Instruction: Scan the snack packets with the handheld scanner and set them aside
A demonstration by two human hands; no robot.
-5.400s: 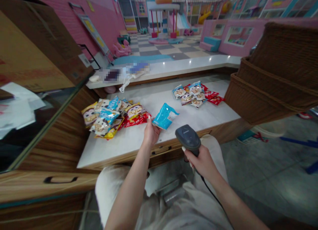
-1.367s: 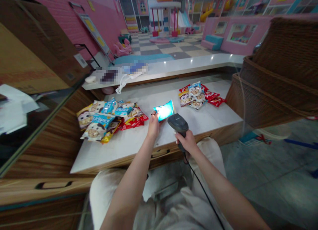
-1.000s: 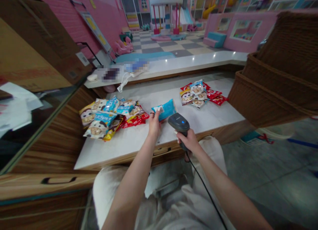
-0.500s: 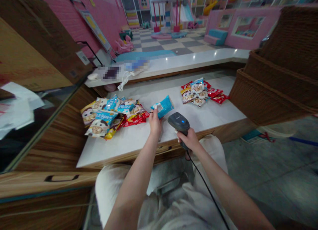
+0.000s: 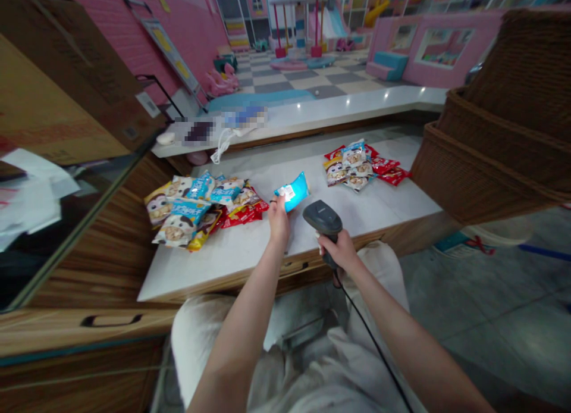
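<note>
My left hand (image 5: 279,213) grips a blue snack bag (image 5: 295,191) by its near left edge, just above the white counter. A bright patch of light falls on the bag and its white label. In my right hand (image 5: 339,249) is a dark grey barcode scanner (image 5: 322,218), its head pointing toward the bag and its cable running down past my lap. Left of my left hand lies a pile of snack bags (image 5: 182,219) in blue, white, yellow and red. Beyond the scanner, to the right, a smaller group of similar bags (image 5: 355,163) rests on the counter.
The white counter (image 5: 196,276) has a raised ledge (image 5: 321,108) behind it with a white cable (image 5: 222,146). A cardboard box (image 5: 89,85) and papers (image 5: 35,193) stand at left. Stacked wicker baskets (image 5: 495,145) border the right end; a bucket (image 5: 486,237) is on the floor.
The blue bag has brightened under light and tilted slightly in my left hand. The blue indicator on the scanner no longer shows. My right hand has barely moved.
</note>
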